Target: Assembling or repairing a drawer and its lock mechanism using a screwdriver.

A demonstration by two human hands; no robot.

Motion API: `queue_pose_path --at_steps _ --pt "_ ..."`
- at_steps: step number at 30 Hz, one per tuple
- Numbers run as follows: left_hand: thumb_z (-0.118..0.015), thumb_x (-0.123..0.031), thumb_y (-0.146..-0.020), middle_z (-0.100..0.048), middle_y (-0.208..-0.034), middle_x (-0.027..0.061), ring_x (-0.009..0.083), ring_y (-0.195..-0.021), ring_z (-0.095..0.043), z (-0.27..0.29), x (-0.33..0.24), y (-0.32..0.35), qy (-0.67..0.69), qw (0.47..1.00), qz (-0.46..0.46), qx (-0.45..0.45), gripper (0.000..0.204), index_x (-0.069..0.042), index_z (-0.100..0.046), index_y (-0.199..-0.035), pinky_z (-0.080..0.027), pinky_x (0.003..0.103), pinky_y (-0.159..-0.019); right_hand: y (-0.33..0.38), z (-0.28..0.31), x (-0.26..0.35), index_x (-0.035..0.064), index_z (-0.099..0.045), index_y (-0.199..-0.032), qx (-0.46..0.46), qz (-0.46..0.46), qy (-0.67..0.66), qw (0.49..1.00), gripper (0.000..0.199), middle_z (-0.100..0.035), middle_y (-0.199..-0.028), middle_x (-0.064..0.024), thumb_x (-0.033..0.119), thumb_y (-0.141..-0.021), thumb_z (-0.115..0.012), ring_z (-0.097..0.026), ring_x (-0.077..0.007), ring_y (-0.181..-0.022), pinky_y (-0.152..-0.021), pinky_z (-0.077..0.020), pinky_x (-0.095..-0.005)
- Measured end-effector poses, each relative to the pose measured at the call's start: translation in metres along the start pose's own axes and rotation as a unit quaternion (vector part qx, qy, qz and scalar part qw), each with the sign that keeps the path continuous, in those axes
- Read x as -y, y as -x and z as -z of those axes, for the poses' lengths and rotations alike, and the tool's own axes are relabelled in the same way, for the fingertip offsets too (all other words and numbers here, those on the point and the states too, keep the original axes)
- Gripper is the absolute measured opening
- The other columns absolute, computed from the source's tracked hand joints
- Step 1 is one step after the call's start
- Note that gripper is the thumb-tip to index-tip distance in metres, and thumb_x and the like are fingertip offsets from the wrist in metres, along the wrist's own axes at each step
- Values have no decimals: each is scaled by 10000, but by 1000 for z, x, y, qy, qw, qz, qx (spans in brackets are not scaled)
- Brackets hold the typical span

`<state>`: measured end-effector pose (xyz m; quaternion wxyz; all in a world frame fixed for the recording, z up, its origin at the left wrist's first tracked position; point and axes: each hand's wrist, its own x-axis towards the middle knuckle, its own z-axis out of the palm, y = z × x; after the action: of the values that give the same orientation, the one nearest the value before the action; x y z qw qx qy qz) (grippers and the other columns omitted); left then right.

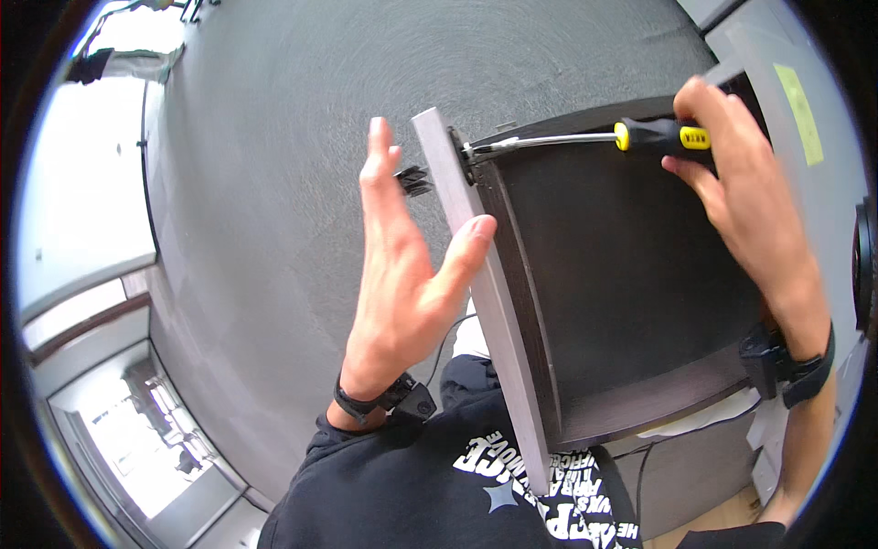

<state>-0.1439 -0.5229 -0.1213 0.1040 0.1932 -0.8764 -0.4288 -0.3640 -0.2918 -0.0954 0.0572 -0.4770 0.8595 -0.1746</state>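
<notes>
A screwdriver (562,140) with a black and yellow handle lies in the grip of my right hand (745,165). Its metal shaft points left, and the tip meets a small metal fitting (465,151) at the far inner corner of a drawer's grey front panel (498,316). Behind that panel extends the dark drawer box (631,265). My left hand (398,274) is open beside the panel, thumb resting on its edge and fingers stretched along its outer side. A dark handle-like piece (414,180) sticks out from the panel near those fingertips.
A light grey cabinet side (796,55) with a yellow-green strip (800,114) stands at the right. Grey floor (256,229) spreads to the left and far side. A thin cable (443,343) hangs near my left wrist. A bright window (146,439) is at lower left.
</notes>
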Motion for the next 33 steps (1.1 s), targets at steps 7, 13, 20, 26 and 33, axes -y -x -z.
queue_pose_path --at_steps 7,13,20,26,33 --pt "-631 -224 -916 -167 -1536 373 541 -1469 -205 -5 -5 -6 -21 999 -19 -44 821 63 -206 -1557 -346 586 -1150 -24 6 19 17 -513 -1181 -24 89 60 994 355 -534 -1064 -133 -59 -879 -683 -581 -334 -957 -868 -479 -448" --pt "-579 -202 -905 -233 -1499 327 531 -1429 -180 -17 -2 -10 -5 996 -84 -41 686 101 -311 -1459 -400 600 -1098 -26 2 9 59 -497 -1101 -38 62 7 997 359 -529 -1049 -103 89 -875 -774 -598 -278 -998 -901 -491 -394" --pt "-540 -178 -883 -244 -1486 312 547 -1422 -83 -19 -9 -9 22 997 -67 -25 646 147 -329 -1399 -448 590 -1068 -42 10 -4 55 -622 -1059 -54 109 -36 992 268 -666 -988 -67 82 -857 -796 -677 -228 -925 -837 -531 -362" --pt "-529 -167 -880 -226 -1479 302 544 -1422 -64 -17 -11 -10 27 998 -57 -23 610 158 -346 -1362 -434 585 -1074 -48 10 -15 44 -701 -1122 -69 146 -44 986 285 -727 -1079 -97 74 -857 -799 -704 -249 -977 -873 -554 -363" --pt "-535 -165 -877 -232 -1482 276 534 -1412 -74 -15 -12 -7 21 998 -53 -13 569 150 -393 -1329 -406 585 -1078 -46 12 -9 23 -687 -1140 -15 156 -31 987 274 -722 -1064 -133 45 -878 -765 -694 -296 -997 -888 -546 -369"
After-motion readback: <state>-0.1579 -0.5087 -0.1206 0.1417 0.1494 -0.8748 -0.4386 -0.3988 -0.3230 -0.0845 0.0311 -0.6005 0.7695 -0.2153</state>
